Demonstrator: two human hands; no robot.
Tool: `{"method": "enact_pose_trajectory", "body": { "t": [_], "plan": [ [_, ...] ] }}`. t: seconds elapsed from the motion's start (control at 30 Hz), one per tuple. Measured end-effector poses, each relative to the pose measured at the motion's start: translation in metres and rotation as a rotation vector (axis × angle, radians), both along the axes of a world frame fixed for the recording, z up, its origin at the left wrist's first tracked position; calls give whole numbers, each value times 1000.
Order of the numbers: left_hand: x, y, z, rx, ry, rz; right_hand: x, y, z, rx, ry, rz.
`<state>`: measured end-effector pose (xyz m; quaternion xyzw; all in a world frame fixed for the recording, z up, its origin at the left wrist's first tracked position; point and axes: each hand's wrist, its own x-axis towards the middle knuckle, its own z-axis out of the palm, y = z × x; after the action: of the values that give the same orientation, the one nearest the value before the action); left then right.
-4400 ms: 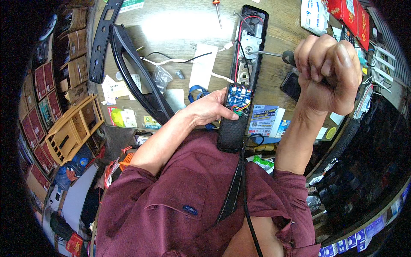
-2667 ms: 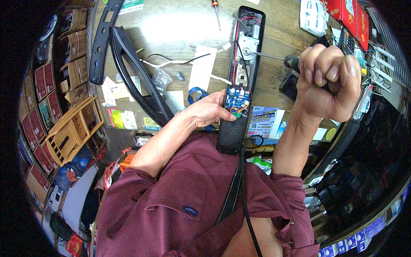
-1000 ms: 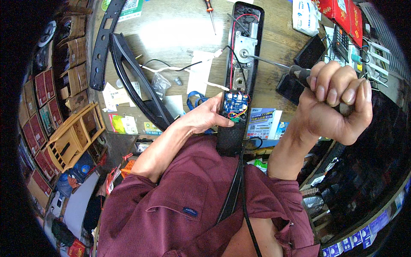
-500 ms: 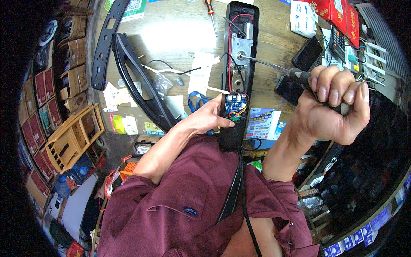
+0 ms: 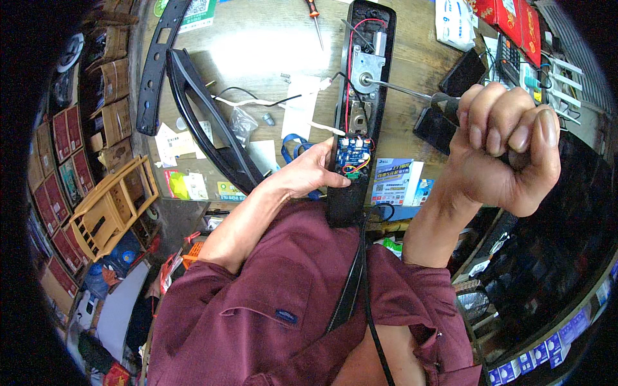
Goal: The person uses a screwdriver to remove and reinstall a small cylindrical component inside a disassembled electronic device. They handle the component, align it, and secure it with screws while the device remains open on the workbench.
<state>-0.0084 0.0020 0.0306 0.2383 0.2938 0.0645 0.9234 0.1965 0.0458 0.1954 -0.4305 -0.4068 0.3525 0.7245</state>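
Observation:
A long black housing (image 5: 380, 109) lies lengthwise in front of me, its inside exposed. A blue circuit board (image 5: 353, 152) with thin coloured wires sits in its near half. Farther up is a grey metal mechanism (image 5: 368, 67) with a round hub. My left hand (image 5: 317, 172) grips the housing's near part, thumb over the edge beside the board; its other fingers are mostly hidden. My right hand (image 5: 505, 145) is closed around the dark handle of a screwdriver (image 5: 409, 92). The shaft slants leftward, its tip at the hub of the mechanism.
Left of the housing lie a curved black frame (image 5: 209, 119), a flat black strip with holes (image 5: 154, 71) and a small plastic bag (image 5: 242, 125). Another screwdriver (image 5: 315, 22) rests at the far side. Two dark phones (image 5: 463, 71), a white packet (image 5: 454, 26) and a white router (image 5: 566, 87) are at right.
My right fist has turned slightly around the screwdriver handle and shifted a little right and nearer. The tip stays at the hub, and my left hand keeps its hold.

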Motion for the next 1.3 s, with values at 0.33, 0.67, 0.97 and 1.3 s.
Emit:
{"method": "enact_pose_trajectory", "body": {
  "t": [0.33,0.67,0.97,1.3],
  "plan": [
    [2,-1,-1,-8,-6,19,-3,-1,-1,11,-16,-43],
    [3,-5,-6,-10,4,-1,-6,-3,-2,-23,-12,-96],
    [3,-4,-4,-41,5,12,-1,-2,-2,-4,-42,7],
    [3,-2,-1,-5,4,9,-5,0,4,-29,-33,-122]
  ]
}}
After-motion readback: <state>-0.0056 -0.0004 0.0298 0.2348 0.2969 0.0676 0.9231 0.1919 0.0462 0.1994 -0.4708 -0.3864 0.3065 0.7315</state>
